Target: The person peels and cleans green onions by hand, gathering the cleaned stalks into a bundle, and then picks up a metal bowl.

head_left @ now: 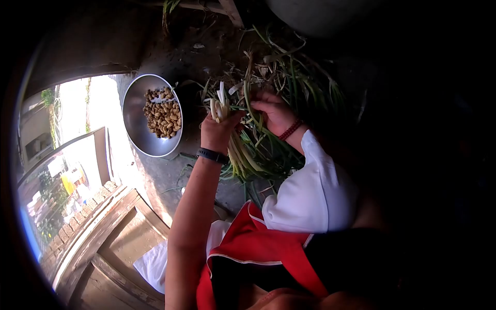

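My left hand, with a dark band at the wrist, is closed around a bunch of green onions. Their white root ends stick up above the fist, and pale stalks hang out below it. Close by on the right, my right hand, with a red bead bracelet, has its fingers closed on a single green onion with long leaves. Part of its grip is in shadow. Under and behind both hands lies a loose heap of green onions with dry roots and leaves.
A metal bowl holding peanuts in their shells stands on the ground to the left. A wooden door is at the lower left beside a bright opening. A rounded pale object sits at the top. The right side is dark.
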### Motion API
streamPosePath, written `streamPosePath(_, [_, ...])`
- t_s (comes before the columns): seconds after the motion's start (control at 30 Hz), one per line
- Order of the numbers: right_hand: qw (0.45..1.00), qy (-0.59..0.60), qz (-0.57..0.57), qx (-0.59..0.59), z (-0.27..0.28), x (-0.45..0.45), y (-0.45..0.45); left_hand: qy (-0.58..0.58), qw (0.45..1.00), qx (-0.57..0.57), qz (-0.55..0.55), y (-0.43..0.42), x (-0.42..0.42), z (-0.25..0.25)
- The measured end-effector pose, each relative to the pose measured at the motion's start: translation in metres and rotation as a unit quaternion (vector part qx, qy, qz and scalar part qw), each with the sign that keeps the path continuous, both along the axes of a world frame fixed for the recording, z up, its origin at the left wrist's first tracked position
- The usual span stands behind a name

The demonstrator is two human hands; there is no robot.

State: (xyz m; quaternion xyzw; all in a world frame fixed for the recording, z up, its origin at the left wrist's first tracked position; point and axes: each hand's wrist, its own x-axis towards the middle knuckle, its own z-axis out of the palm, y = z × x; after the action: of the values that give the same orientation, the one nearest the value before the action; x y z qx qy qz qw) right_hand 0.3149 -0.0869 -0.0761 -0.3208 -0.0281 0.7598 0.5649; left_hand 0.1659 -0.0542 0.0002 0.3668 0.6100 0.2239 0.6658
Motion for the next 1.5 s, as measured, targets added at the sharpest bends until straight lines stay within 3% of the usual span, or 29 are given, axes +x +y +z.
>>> streamPosePath(0.1, [1.000,0.005,0.018,-0.023,-0.008,-0.013,-0.009,-0.005,0.999,-0.008,0.035,-0.003,-0.002,-0.007])
streamPosePath(0.43, [0.950,-0.273,0.045,0.142,0.010,-0.034,-0.019,-0.006,0.994,-0.030,0.101,-0.001,-0.020,-0.017])
streamPosePath(0.53, [0.840,-0.465,0.089,0.265,0.015,-0.014,-0.022,-0.032,0.990,-0.018,0.138,0.005,-0.029,-0.011])
streamPosePath(0.63, [0.734,-0.573,0.098,0.351,0.022,0.010,-0.024,-0.001,0.988,-0.025,0.155,0.010,-0.048,-0.012])
streamPosePath(0.67, [0.745,-0.546,0.109,0.366,0.025,0.016,-0.024,-0.008,0.985,-0.006,0.172,0.011,-0.053,-0.013])
streamPosePath(0.77, [0.680,-0.577,0.281,0.354,0.019,0.045,-0.023,-0.024,0.980,-0.011,0.195,0.013,-0.058,-0.007])
streamPosePath(0.87, [0.480,-0.753,0.284,0.349,0.018,0.055,-0.020,0.020,0.988,-0.026,0.154,0.009,-0.054,-0.003])
streamPosePath(0.97, [0.684,-0.630,0.204,0.307,0.035,0.033,-0.009,-0.025,0.994,-0.030,0.104,0.007,-0.040,0.005])
streamPosePath(1.07, [0.869,-0.349,0.251,0.245,0.035,0.001,-0.009,-0.086,0.993,-0.028,0.070,0.001,-0.030,0.005])
streamPosePath(1.17, [0.898,-0.269,0.270,0.221,0.027,-0.008,-0.011,-0.102,0.992,-0.026,0.064,-0.001,-0.026,0.006])
streamPosePath(1.27, [0.929,-0.253,0.200,0.184,0.017,-0.011,-0.016,-0.056,0.998,-0.010,0.039,-0.008,-0.029,0.004])
streamPosePath(1.5, [0.927,-0.322,0.115,0.155,0.014,-0.012,-0.017,-0.054,0.998,-0.017,0.037,-0.014,-0.026,0.002])
